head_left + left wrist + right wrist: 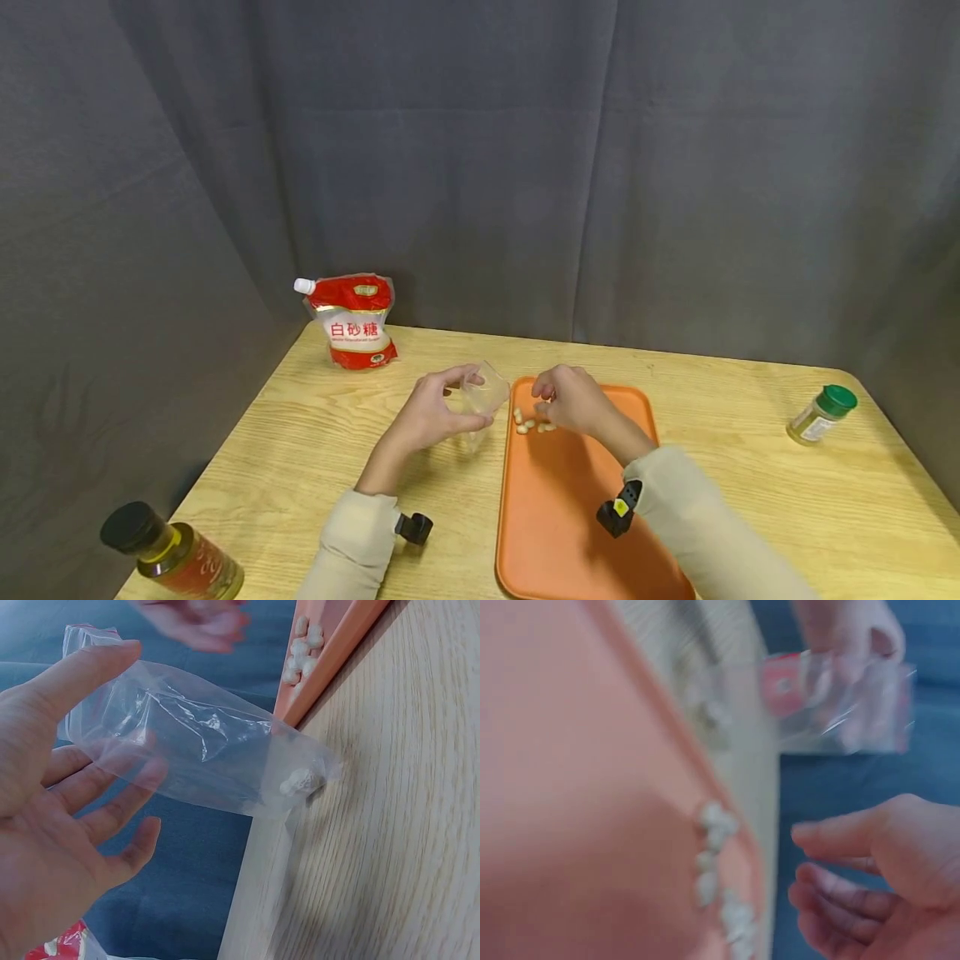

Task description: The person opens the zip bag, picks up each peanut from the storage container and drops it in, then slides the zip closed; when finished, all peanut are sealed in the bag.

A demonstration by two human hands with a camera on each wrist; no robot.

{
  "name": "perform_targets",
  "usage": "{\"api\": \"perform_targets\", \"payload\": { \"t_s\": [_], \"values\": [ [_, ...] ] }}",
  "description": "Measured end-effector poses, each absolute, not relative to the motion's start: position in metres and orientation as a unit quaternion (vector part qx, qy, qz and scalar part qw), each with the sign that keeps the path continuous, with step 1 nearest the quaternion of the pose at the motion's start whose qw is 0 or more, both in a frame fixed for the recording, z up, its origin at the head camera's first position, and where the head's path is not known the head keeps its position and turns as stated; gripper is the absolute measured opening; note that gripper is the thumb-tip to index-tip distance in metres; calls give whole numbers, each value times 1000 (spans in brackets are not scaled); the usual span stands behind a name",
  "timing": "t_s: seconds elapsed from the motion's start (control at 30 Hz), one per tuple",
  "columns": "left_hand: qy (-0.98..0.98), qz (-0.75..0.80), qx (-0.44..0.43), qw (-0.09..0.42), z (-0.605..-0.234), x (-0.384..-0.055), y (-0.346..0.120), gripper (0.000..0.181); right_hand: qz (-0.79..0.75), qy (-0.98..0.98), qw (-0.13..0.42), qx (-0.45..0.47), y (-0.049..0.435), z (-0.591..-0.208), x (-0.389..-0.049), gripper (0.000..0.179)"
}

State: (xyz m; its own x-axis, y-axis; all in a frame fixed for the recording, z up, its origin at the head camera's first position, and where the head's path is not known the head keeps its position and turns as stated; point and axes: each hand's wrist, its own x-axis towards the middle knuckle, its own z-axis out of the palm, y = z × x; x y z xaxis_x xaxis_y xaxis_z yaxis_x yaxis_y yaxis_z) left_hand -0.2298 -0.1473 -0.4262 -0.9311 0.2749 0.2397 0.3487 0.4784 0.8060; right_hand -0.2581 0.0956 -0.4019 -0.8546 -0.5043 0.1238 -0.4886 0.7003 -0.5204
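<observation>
My left hand [435, 412] holds a clear zip bag [202, 742] by its mouth, thumb on one side and fingers on the other. The bag hangs beside the tray's left edge, with pale, lumpy pieces that look like peanuts [301, 781] in its bottom corner. Over the far left part of the orange tray [558, 517] is my right hand [573, 400]. Its fingers are loosely bent, and the right wrist view shows nothing between thumb and fingertips [810, 834]. Several more peanuts [522, 428] lie on the tray along its left rim, near those fingers.
A red and white sugar pouch [356, 325] with a white cap stands at the back left. In the front left corner is a dark-capped bottle [183, 554]. A green-lidded spice jar [817, 417] stands at the far right. Dark curtains [450, 167] hang behind the wooden table [720, 433].
</observation>
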Motion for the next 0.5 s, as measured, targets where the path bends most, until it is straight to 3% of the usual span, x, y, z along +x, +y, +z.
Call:
{"api": "perform_targets", "payload": {
  "t_s": [0.2,0.5],
  "values": [
    [-858,-479,-183,38,-427,-229,-149,72,-258,911,44,-319,102,-432,-263,14],
    [-856,-481,-186,37,-428,-230,-149,73,-239,912,35,-332,107,-451,-265,13]
  ]
}}
